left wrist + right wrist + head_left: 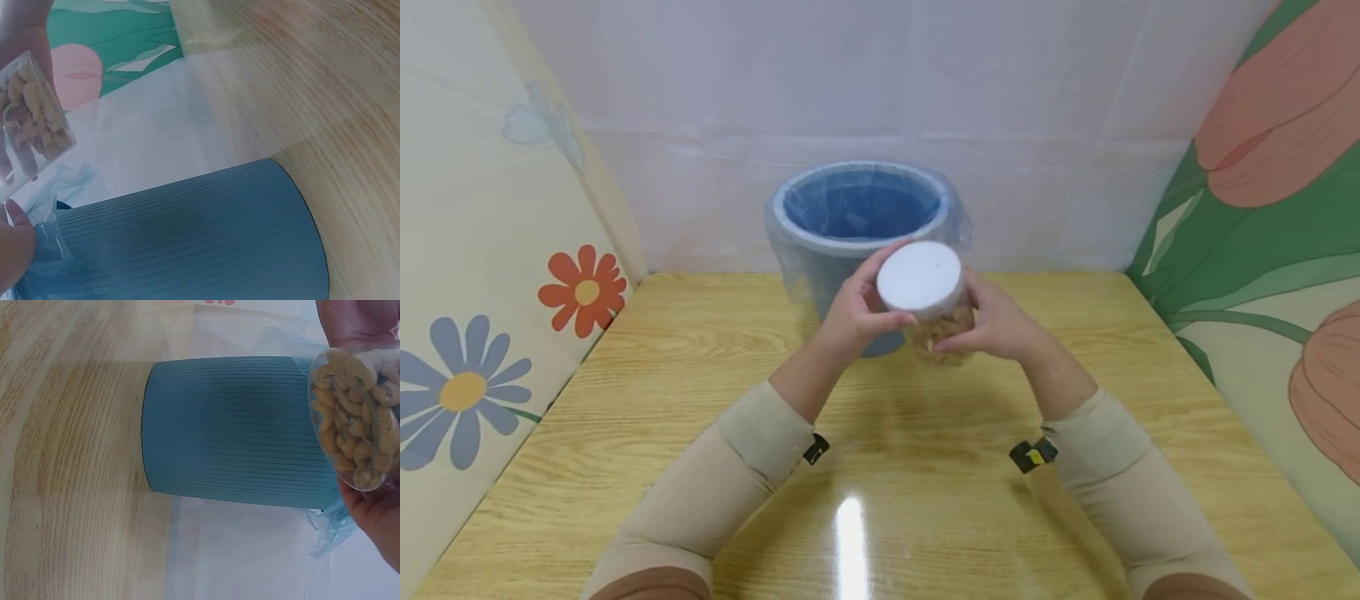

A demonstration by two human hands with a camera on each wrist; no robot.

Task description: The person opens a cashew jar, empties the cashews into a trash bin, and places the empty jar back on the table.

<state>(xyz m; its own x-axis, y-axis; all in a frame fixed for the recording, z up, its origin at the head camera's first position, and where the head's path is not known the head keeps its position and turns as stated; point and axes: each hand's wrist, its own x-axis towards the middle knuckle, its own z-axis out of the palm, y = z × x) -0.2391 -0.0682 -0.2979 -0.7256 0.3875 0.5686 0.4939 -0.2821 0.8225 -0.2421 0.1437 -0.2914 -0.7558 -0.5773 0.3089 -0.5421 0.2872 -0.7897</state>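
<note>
A clear jar of cashew nuts (942,333) (31,122) (357,419) with a white round lid (920,279) is held up above the wooden table (880,467), just in front of a blue bin. My left hand (857,310) curls round the lid, thumb on its near edge. My right hand (996,321) grips the jar's body from the right. In the right wrist view the jar's bottom faces the camera, showing the nuts.
A blue ribbed bin (857,229) (187,244) (231,447) lined with a clear plastic bag stands at the back middle of the table, against the white wall. Flowered panels close off the left (482,275) and right (1277,208) sides.
</note>
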